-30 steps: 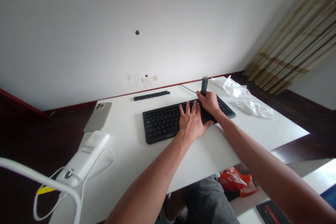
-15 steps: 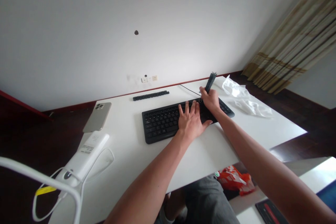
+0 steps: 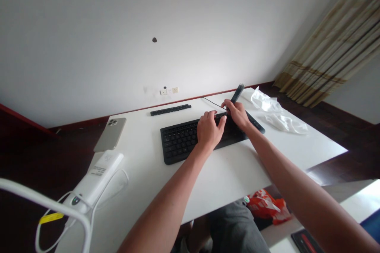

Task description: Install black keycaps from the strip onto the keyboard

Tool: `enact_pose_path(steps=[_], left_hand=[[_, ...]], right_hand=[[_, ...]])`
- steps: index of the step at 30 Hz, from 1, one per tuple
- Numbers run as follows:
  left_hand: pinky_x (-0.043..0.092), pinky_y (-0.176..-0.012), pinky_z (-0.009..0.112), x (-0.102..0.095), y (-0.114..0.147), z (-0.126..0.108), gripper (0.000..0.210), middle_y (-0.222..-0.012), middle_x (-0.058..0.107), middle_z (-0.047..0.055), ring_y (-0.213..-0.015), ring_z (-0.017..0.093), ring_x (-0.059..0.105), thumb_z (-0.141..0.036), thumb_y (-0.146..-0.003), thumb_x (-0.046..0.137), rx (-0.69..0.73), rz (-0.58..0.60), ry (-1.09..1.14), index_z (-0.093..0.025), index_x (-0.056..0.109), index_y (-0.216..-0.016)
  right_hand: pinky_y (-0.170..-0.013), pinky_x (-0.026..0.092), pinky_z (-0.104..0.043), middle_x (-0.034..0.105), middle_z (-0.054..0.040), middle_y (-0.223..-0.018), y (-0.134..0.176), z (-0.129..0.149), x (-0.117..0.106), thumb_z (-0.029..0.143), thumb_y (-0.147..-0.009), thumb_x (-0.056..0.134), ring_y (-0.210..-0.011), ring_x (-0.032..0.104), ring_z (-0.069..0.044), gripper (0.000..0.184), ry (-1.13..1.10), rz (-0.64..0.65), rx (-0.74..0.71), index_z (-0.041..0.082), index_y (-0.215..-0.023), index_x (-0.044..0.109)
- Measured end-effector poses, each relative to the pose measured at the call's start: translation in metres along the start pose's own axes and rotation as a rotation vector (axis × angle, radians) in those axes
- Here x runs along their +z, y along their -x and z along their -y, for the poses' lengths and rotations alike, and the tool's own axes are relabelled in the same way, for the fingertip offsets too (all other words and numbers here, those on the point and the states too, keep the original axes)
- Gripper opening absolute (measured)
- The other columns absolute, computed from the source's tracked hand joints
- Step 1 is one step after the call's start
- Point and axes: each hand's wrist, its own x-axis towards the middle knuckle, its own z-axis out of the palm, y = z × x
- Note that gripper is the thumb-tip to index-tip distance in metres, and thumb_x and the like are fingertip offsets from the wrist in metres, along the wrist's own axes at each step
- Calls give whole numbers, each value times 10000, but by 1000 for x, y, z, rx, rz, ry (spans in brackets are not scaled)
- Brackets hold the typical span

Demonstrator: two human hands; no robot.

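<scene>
A black keyboard (image 3: pixel 180 142) lies on the white table under both hands. My left hand (image 3: pixel 209 128) rests over its middle, fingers curled, with thumb and index finger a little apart; nothing shows between them. My right hand (image 3: pixel 236 114) is closed around a slim dark tool (image 3: pixel 237 93), held tilted with its upper end toward the wall. The tool's lower end, near the keyboard's back edge, is mostly hidden by the fingers. Behind the keyboard lies a row of black keycaps (image 3: pixel 170 110).
A phone (image 3: pixel 110 134) and a white power strip (image 3: pixel 95 178) with cables are on the left. Crumpled clear plastic (image 3: pixel 267 101) lies at the right. A thin black cable (image 3: pixel 212 102) runs behind the keyboard. An orange bag (image 3: pixel 267 205) sits below the table's front edge.
My left hand has gone from lying flat with fingers spread to curled, slightly further left. My right hand has shifted slightly, still gripping the tool.
</scene>
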Motion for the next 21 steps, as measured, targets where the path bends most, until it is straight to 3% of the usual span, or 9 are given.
enact_pose_path(steps=[3,7,12,21], left_hand=[[504,-932,311,1,-5,5,298,-1076,714,70,-1023,215,668,-446,-1039,522,-48,-9,115,-217,692,-1124],[505,-847,294,2,-8,8,297,-1003,730,52,-917,198,681,-434,-1043,516,-81,28,168,-233,728,-990],[459,-742,265,2,-9,10,322,-922,745,25,-830,183,672,-434,-1049,498,-75,36,179,-242,716,-910],[407,-697,249,1,-9,10,369,-851,755,14,-787,174,683,-453,-1060,463,-80,60,228,-237,696,-873]], right_hand=[[-615,444,-250,510,13,-680,4,5,3,624,-859,640,-630,499,-143,433,-103,59,-20,195,-801,655],[-618,466,-266,505,2,-659,5,6,6,728,-853,600,-622,506,-155,528,-154,103,31,204,-802,641],[-579,444,-285,468,5,-591,3,1,7,852,-871,421,-550,486,-161,665,-217,98,117,222,-773,606],[-511,381,-291,412,25,-537,3,6,13,817,-822,589,-486,405,-132,618,-530,163,122,215,-686,606]])
